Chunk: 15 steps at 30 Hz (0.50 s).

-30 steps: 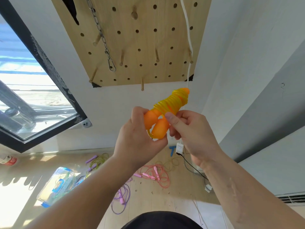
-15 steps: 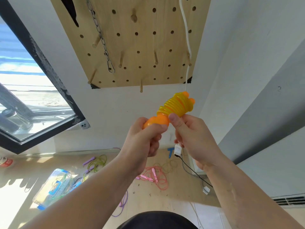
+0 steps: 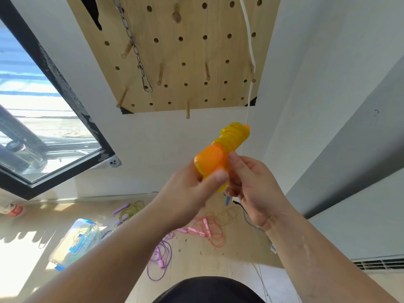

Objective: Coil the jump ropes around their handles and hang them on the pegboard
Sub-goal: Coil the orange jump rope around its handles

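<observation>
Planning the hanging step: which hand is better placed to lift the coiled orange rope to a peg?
Probably the left hand: it grips the coiled rope's handles and sits nearly under the lowest peg. The right hand only pinches their side.

The pegboard (image 3: pixel 192 51), chain (image 3: pixel 134 51) and white cord (image 3: pixel 249 40) are cut off by the top edge. The left hand (image 3: pixel 185 200) and right hand (image 3: pixel 253 189) cover the lower ends of the orange handles (image 3: pixel 211 159). The left thumb is blurred. Clear box (image 3: pixel 74 243) contents: too small to identify.
</observation>
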Each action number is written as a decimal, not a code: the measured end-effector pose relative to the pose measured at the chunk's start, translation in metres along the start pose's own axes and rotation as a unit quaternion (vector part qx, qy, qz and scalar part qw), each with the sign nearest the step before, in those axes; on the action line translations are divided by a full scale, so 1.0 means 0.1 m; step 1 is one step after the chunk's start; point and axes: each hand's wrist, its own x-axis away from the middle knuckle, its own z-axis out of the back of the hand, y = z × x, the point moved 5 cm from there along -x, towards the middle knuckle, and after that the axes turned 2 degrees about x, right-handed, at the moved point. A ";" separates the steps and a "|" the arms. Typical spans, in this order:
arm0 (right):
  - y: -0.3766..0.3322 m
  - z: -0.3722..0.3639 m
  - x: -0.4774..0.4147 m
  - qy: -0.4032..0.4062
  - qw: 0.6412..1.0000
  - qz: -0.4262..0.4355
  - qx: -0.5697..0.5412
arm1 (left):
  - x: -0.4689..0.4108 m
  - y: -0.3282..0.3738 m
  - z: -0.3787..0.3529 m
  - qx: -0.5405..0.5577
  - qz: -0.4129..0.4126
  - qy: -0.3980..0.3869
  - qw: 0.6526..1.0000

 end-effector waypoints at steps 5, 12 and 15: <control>0.00 -0.08 0.12 -0.067 0.990 -0.123 -0.023 | 0.01 0.17 0.25 -0.232 -0.302 0.038 0.924; -0.06 -0.16 0.16 -0.083 0.974 -0.101 0.184 | -0.12 0.10 0.27 -0.025 -0.243 0.049 0.969; -0.06 -0.14 0.15 -0.045 0.969 -0.047 0.239 | -0.12 -0.06 0.22 0.029 -0.156 0.115 0.981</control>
